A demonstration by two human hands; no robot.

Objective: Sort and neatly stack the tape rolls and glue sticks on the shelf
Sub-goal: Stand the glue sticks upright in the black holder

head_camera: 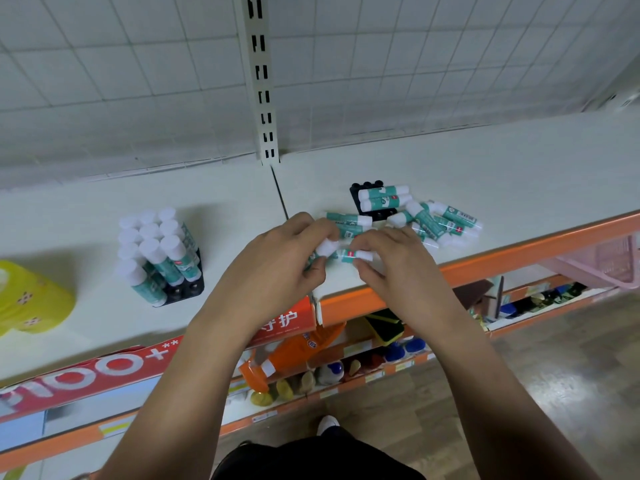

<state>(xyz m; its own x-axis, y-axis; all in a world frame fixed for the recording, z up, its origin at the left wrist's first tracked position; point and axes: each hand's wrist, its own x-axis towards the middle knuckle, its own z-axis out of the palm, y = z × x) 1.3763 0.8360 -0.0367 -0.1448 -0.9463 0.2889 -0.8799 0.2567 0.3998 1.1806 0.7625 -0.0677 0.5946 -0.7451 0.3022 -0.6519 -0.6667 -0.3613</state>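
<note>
Glue sticks (pixel 382 194) are teal and white, tray (pixel 354 196) black, shelf edge (pixel 519 253) orange.

Both arms are bare along all of their visible length, from the lower edge of the view up to the left hand (pixel 277 271) and the right hand (pixel 394 268). Between them, low in the view, lies a black garment (pixel 311 460) of matte cloth, though whether it is a top or trousers cannot be told. Just above it shows the rounded toe of a white shoe (pixel 327 424).
</note>
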